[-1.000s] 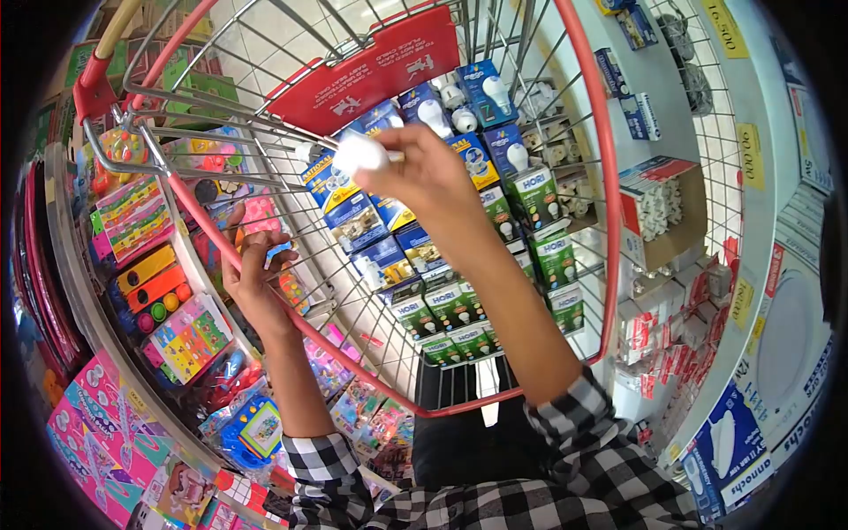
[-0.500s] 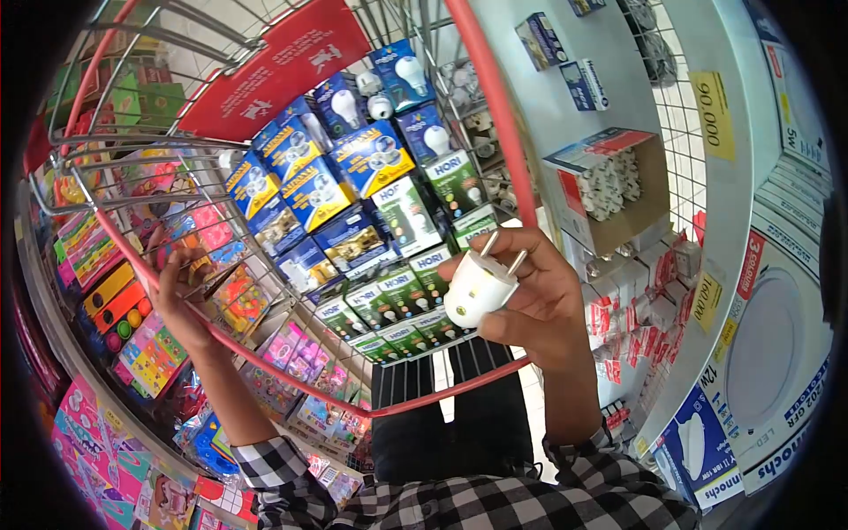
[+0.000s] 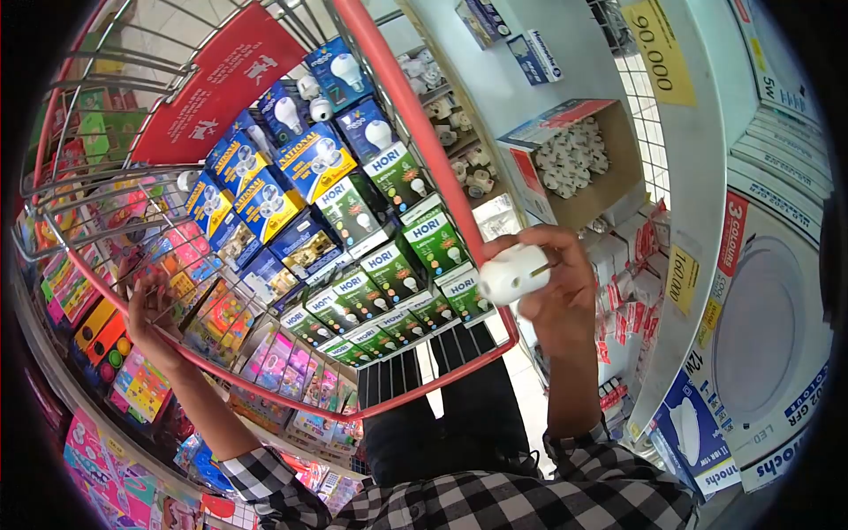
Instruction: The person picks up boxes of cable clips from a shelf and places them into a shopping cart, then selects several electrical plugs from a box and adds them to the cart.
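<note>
A white plug (image 3: 515,275) is pinched between the thumb and fingers of my right hand (image 3: 562,287), just right of the cart's red rail. Round holes show on its near face, and one metal pin lies toward my fingers. My left hand (image 3: 150,320) is curled at the red rim of the shopping cart (image 3: 256,385) on the left side; its fingertips are partly hard to make out. Inside the cart are green-and-white HORI bulb boxes (image 3: 389,270), yellow-and-blue National boxes (image 3: 315,162), blue bulb boxes (image 3: 340,72) and loose white bulbs (image 3: 319,109).
On the right, a shelf carries an open carton (image 3: 609,196) full of small white fittings, bagged red-and-white packs (image 3: 629,322) and large LED lamp boxes (image 3: 760,336). Yellow price tags (image 3: 658,51) hang on its edge. Colourful toys (image 3: 141,362) line the left side.
The plug has turned in my right hand, so its pins no longer point up, and it has moved slightly right. The cart appears shifted left in view, with my left hand along.
</note>
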`<state>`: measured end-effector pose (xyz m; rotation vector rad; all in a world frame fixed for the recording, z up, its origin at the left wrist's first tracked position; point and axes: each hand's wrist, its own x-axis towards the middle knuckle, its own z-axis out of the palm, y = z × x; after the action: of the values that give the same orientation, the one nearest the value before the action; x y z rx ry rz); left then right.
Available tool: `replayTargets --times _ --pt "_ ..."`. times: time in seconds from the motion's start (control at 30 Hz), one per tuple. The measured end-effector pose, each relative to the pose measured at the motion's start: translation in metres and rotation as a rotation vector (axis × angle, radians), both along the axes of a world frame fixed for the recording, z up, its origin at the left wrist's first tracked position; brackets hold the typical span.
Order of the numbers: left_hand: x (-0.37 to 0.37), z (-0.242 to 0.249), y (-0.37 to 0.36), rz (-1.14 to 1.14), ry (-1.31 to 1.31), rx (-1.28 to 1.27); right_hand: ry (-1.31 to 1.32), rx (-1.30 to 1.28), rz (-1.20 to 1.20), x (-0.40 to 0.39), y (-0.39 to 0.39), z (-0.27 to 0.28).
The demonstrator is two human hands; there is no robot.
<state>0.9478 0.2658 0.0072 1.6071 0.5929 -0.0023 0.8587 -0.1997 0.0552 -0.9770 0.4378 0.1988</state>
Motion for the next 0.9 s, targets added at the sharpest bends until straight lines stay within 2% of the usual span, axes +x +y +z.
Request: replayTargets --times 0.03,0.13,0.23,0.3,0.37,0.43,0.47,0.53,0.73,0.9 --pt "-0.001 -0.001 0.001 -0.005 0.005 -0.009 0.005 -0.009 -0.005 -0.006 -0.007 -0.003" --pt "0.002 0.002 -0.002 0.07 0.044 0.034 0.115 -0.246 -0.167 -0.023 -0.039 -0.016" --pt "0.0 0.001 0.0 0.022 0.035 0.043 0.179 -0.383 -0.281 -0.03 -0.063 -0.025" --pt "0.001 0.001 -0.002 0.003 0.031 0.046 0.299 -0.628 -0.366 -0.031 -0.083 -0.035" --pt "0.002 0.003 -0.004 -0.019 0.028 0.05 0.345 -0.708 -0.286 -0.029 -0.099 -0.041" --pt "0.002 0.007 -0.004 -0.054 0.075 0.075 0.393 -1.147 0.071 -0.029 -0.11 -0.055" --pt "0.001 0.005 0.0 -0.058 0.075 0.075 0.396 -1.147 0.067 -0.028 -0.113 -0.061" --pt "0.001 0.001 0.007 0.0 0.077 0.032 0.197 -1.616 0.339 -0.024 -0.116 -0.069" --pt "0.0 0.0 0.004 0.009 0.049 -0.007 0.376 -1.761 0.558 -0.014 -0.111 -0.082" --pt "-0.001 0.001 0.007 -0.049 0.02 0.011 0.459 -1.768 0.599 -0.015 -0.112 -0.092"
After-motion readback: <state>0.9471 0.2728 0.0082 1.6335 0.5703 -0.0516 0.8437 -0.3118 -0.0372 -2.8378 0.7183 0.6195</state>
